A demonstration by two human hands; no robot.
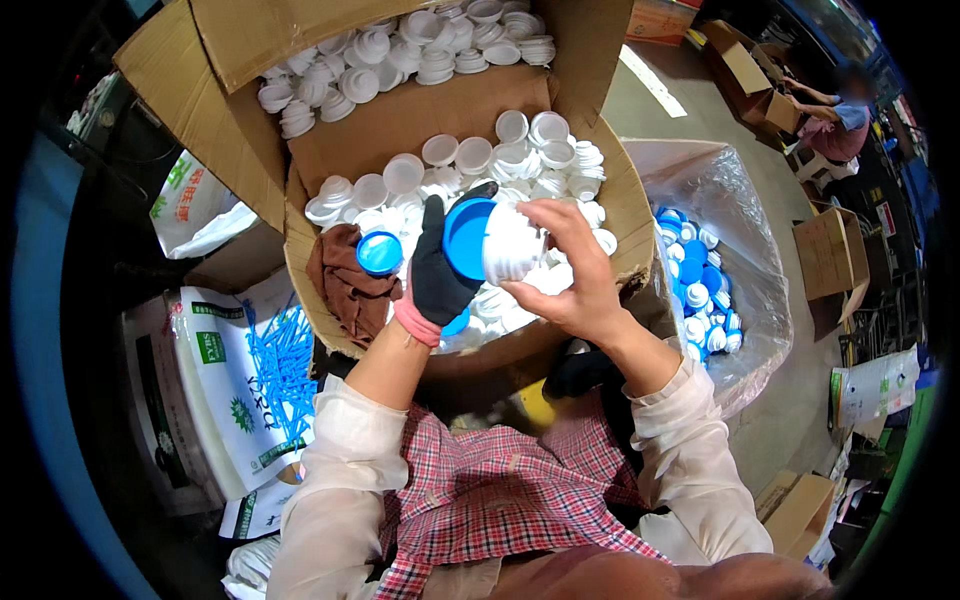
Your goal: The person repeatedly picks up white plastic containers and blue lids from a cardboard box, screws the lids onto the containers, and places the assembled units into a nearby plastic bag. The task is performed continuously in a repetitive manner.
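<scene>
A worker in a red-checked apron (500,480) brings together two plastic parts at the center of the frame. The left hand (440,265), in a black glove, curls around a blue cap (466,240); the bare right hand (580,270) pinches a white ridged piece (512,245) between thumb and fingers at the cap's open side. Whether it sits inside cannot be told. Below them, a cardboard box (415,112) brims with white pieces (480,158), with a brown cloth (350,285) and another blue cap at left. Right of center, a clear plastic liner (745,240) holds blue-and-white caps (705,285). Blue sticks (285,370) lie at left; a co-worker (843,120) sits at upper right.
</scene>
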